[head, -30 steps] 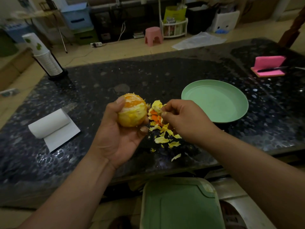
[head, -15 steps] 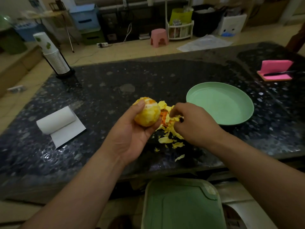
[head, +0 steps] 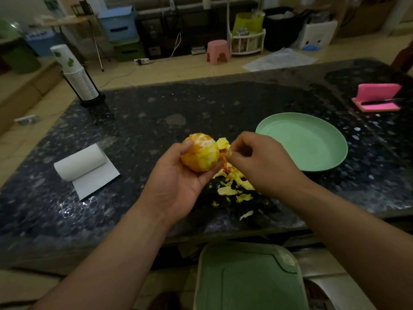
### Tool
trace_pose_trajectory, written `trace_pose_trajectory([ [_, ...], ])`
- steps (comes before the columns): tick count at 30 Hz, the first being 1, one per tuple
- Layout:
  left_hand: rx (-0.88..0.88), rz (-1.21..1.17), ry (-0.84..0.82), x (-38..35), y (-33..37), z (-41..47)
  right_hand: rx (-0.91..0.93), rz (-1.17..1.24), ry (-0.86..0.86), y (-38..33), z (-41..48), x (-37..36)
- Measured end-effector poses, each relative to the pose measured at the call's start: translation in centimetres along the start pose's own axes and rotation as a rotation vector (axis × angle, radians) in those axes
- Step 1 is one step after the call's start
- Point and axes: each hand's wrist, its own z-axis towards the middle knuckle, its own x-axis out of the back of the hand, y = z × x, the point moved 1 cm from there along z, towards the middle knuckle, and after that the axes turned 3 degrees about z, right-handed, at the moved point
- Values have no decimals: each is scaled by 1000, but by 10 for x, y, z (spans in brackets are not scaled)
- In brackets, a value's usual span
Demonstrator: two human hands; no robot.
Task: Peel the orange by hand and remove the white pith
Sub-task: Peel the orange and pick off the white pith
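Note:
My left hand (head: 176, 186) holds the orange (head: 201, 156) above the dark table, thumb on its top and fingers curled under it. The fruit is mostly covered in pale yellow pith, with bare orange flesh showing at the top. My right hand (head: 257, 162) hovers just right of the orange with its fingers curled and thumb against the fingertips; whether a scrap is pinched there is unclear. A heap of peel and pith scraps (head: 234, 186) lies on the table below the hands.
An empty green plate (head: 312, 162) sits right of the hands. A paper towel roll (head: 80, 162) lies at the left, a stack of cups (head: 76, 77) at the far left, a pink sponge (head: 377, 97) with a knife at the far right. A green bin lid (head: 248, 278) is below the table's edge.
My right hand dipped toward the scrap heap and has risen back beside the orange. My left hand has turned the orange slightly, showing more flesh at the top.

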Motion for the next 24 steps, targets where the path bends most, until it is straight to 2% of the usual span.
trace_pose_trajectory([
  [3, -25, 43, -10, 1, 0, 1, -19, 212, -39, -15, -4, 1],
  [6, -56, 76, -28, 3, -1, 4, -41, 298, -88, -23, -10, -4],
  [10, -109, 124, -1, 3, -4, 7, -72, 278, -69, -26, -14, -8],
  [20, -343, 471, 51, 0, -11, 3, -122, 250, -101, -30, -16, -7],
  [24, -383, 536, 49, -2, -11, 1, -114, 244, -101, -29, -17, -7],
])
